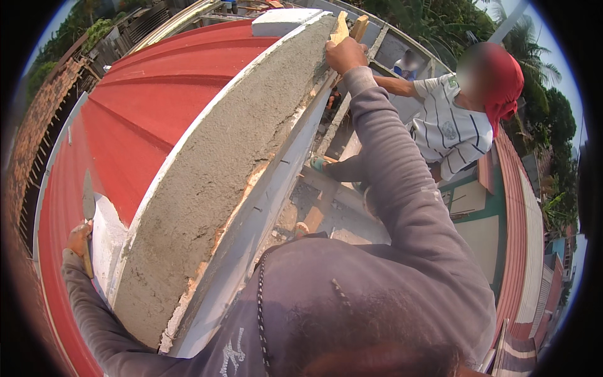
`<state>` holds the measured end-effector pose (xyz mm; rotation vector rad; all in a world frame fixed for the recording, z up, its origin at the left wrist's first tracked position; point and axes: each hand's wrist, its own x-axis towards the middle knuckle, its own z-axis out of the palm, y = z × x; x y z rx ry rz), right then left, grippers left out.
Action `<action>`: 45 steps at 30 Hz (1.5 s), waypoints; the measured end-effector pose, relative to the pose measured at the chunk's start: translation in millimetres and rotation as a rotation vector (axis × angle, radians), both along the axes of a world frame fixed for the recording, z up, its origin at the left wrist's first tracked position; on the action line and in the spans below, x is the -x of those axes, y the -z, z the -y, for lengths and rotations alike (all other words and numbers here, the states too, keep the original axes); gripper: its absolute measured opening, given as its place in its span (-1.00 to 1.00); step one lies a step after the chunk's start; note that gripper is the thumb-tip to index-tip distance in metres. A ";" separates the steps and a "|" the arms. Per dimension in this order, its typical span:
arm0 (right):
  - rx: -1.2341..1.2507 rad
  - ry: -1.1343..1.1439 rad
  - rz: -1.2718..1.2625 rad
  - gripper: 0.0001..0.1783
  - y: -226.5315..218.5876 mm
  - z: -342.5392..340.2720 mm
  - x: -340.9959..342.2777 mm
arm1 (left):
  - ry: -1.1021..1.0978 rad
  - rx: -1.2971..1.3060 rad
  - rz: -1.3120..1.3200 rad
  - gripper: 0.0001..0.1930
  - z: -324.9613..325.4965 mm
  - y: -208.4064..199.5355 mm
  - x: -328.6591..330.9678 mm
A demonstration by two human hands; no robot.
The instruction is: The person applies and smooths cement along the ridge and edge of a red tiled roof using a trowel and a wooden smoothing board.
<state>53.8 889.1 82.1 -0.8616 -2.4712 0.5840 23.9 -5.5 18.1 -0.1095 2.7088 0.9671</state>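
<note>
A long slab of wet grey mortar [213, 157] covers the wall top, running from near left to far middle. My left hand [80, 239] is closed on the handle of a trowel [88, 196], its blade pointing away over the red roof. Beside it lies a white block-like ledge [108, 235]. At the far end of the mortar, my right hand [346, 55] grips a light wooden piece [340, 29]; most of that piece is hidden by the hand. A second wooden piece [359, 28] shows just to its right.
Red metal roofing [151, 94] slopes left of the wall. Nails stick out of the wall's pale side [270, 201]. At right a co-worker [452, 125] in a striped shirt and red head cloth reaches an arm toward my right hand. Another person [407, 65] is farther below. Rubble lies beneath.
</note>
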 end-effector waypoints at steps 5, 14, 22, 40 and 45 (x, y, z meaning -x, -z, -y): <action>0.019 0.174 0.172 -0.26 -4.3 -30.3 52.8 | 0.055 0.060 -0.044 -0.61 -7.6 -3.9 2.0; -0.046 0.066 0.346 -0.30 -9.2 17.9 12.3 | 0.070 0.007 -0.015 -0.64 3.1 4.8 4.9; -0.059 0.007 0.069 -0.26 10.0 23.7 -24.1 | 0.080 0.025 -0.049 -0.59 10.2 7.7 8.2; -0.131 -0.002 0.088 -0.29 9.3 -30.7 -0.4 | 0.084 0.105 -0.014 -0.61 -33.2 -16.4 0.6; -0.111 -0.033 0.248 -0.33 -2.2 -51.3 47.1 | 0.120 0.195 -0.026 -0.43 -15.7 -6.5 8.2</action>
